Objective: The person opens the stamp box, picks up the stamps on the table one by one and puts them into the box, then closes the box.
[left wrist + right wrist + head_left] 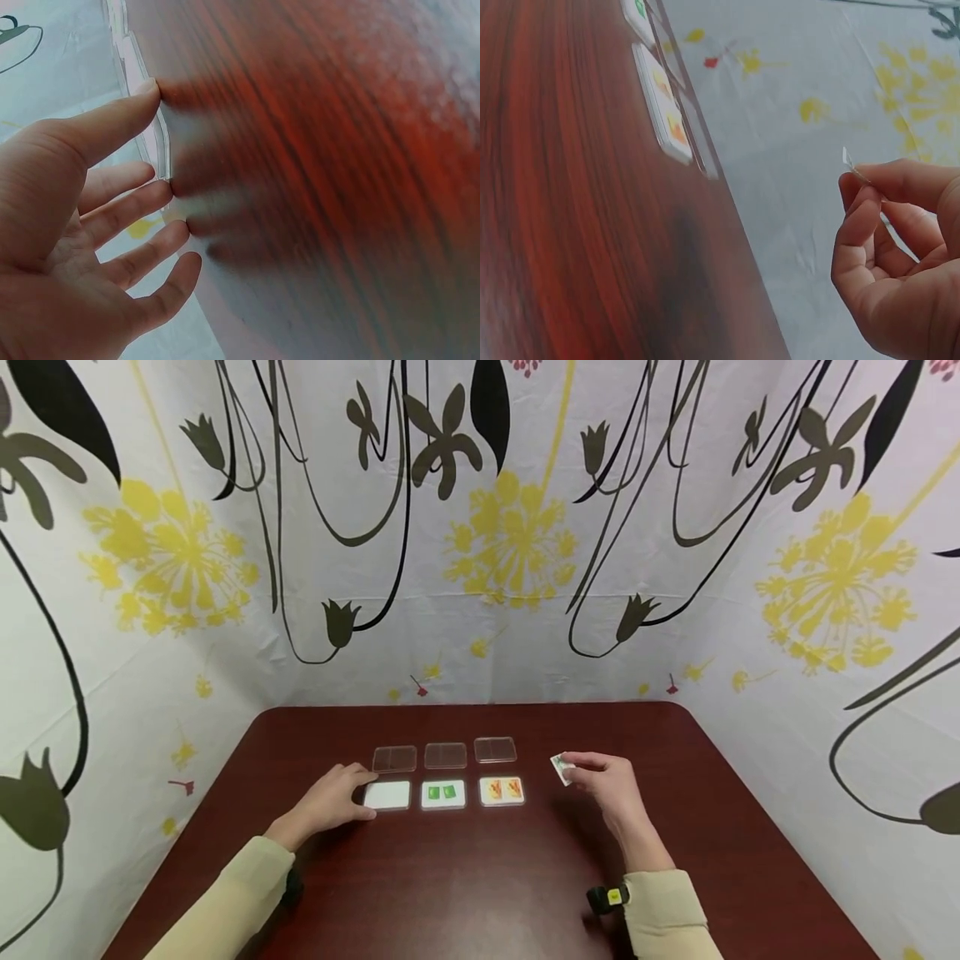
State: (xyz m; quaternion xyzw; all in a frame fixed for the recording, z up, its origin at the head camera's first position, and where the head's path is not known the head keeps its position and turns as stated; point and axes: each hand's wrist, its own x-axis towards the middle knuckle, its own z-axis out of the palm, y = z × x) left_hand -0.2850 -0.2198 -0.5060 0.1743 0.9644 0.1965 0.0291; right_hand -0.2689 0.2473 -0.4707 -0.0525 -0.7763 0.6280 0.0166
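Observation:
At the left of the front row, my left hand (330,797) holds a shallow clear plastic case (387,796) with a blank white face, thumb at its near edge and fingertips at its far edge. In the left wrist view, the left hand (97,202) has its fingers spread along the case's rim. My right hand (606,781) pinches a small white card (559,768) with a greenish print, raised above the table. In the right wrist view, the right hand (900,255) grips the card (847,157) seen nearly edge-on.
Beside the left case lie a case with two green pictures (442,794) and one with two orange-yellow pictures (502,791). Behind them sit three transparent lids or trays (394,759). The dark red-brown table (450,868) meets a flower-printed cloth (517,652).

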